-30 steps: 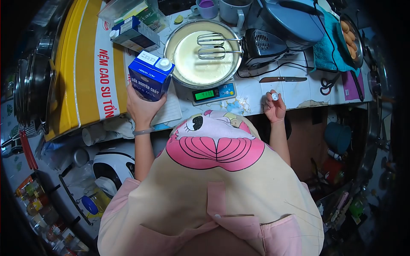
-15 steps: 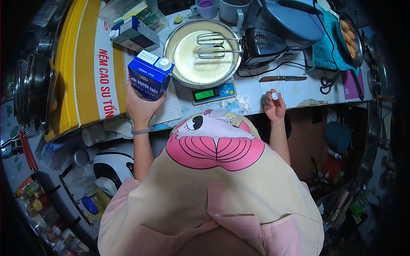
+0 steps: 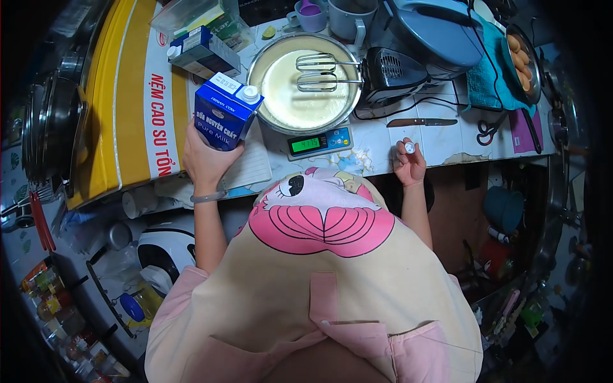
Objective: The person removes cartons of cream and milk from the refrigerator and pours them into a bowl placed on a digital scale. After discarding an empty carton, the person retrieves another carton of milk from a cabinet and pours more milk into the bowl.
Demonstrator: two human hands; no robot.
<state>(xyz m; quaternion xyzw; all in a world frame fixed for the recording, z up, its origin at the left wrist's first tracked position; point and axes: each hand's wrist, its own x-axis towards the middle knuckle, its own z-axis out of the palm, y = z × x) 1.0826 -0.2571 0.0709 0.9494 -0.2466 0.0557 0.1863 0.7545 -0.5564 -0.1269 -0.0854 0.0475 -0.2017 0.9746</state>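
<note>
My left hand is wrapped round a blue milk carton, holding it a little tilted left of the bowl. The carton's white spout faces up. A metal mixing bowl of pale creamy batter stands on a digital kitchen scale with a lit green display. An electric hand mixer lies at the bowl's right, its two beaters reaching over the batter. By the counter's front edge, my right hand has its fingers curled round a small round white cap.
A knife, scissors and a bowl of eggs are on the right. Behind the held carton lies another carton. Mugs stand at the back, and the mixer's cord runs across the counter.
The milk carton and my left hand have shifted very slightly, with the view moving a little. My right hand stays by the counter edge with the cap.
</note>
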